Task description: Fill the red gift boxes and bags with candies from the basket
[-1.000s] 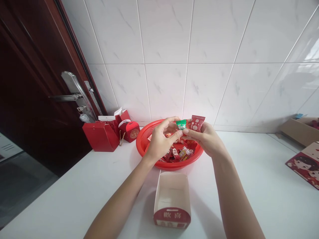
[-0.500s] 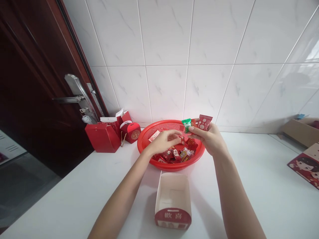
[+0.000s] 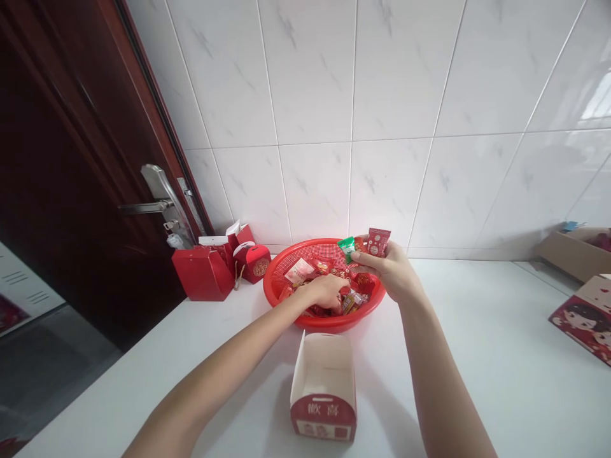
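Observation:
A red plastic basket (image 3: 274,304) holds many wrapped candies, mostly red. My left hand (image 3: 325,291) is down in it, touching the candies; thumb and forefinger look apart, while the other fingertips are hidden. Above the basket's right rim, my right hand (image 3: 394,270) is closed on several wrapped candies: a green packet (image 3: 346,247), an orange-red one (image 3: 359,244) and a dark red one (image 3: 379,242) standing up at the fingertips. In front of the basket stands an open-topped red and white paper box (image 3: 324,375), with nothing visible inside it.
Red gift boxes (image 3: 203,273) stand to the left by the wall, beside a dark door (image 3: 71,159) with a metal handle. On the right are a cardboard box (image 3: 573,254) and a printed red box (image 3: 585,318). A tiled wall (image 3: 315,184) backs the white table (image 3: 477,331).
My left hand has gone from above the basket down into the candies. My right hand keeps its candies at about the same spot. The view has tilted slightly.

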Available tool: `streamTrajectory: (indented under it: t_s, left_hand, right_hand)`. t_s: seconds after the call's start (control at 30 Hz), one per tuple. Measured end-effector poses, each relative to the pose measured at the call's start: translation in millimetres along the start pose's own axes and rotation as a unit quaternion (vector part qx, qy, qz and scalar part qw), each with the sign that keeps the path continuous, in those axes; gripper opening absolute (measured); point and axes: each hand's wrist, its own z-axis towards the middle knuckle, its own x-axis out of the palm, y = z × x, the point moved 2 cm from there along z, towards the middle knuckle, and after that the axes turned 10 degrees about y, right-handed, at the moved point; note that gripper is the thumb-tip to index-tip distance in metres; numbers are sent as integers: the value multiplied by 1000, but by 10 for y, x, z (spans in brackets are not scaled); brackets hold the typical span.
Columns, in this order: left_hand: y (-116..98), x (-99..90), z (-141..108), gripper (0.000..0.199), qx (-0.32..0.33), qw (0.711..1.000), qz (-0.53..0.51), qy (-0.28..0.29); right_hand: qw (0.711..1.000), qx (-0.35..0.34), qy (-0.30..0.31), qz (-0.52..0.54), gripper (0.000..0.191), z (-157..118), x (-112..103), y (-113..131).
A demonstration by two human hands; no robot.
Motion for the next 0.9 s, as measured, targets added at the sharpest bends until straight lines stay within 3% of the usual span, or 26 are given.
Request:
streamTrajectory:
  t_s: [0.1, 0.17, 0.27, 0.37, 0.5, 0.67, 0.8, 0.9]
  left_hand:
    - [3, 18, -39, 62, 55, 994, -92, -29]
    - [19, -9, -120, 54, 101, 973, -190, -88]
    - [50, -88, -308, 43, 164, 894, -369, -193]
    - [75, -143, -500, 48, 189, 807, -497, -257]
    - [88, -135, -655, 53, 181, 735, -576, -310]
    - [53, -117, -721, 57, 208, 726, -568, -326]
    - [20, -116, -734, 58, 227, 746, -539, -318]
    - [23, -129, -809, 62, 225, 776, -503, -306]
  right_hand:
    - [1000, 1, 8, 2, 43, -13, 9, 32]
    - [1000, -1, 9, 3, 41, -21, 8, 55]
    - [1000, -8, 6, 7, 39, -27, -9, 78]
    - [1000, -11, 10, 17, 39, -29, -18, 86]
    - [999, 5, 21, 41, 37, -42, 22, 96]
    - [998, 20, 52, 40, 37, -64, 110, 120]
    - [997, 23, 72, 5, 40, -74, 151, 131]
    - [997, 20, 69, -25, 39, -94, 159, 148]
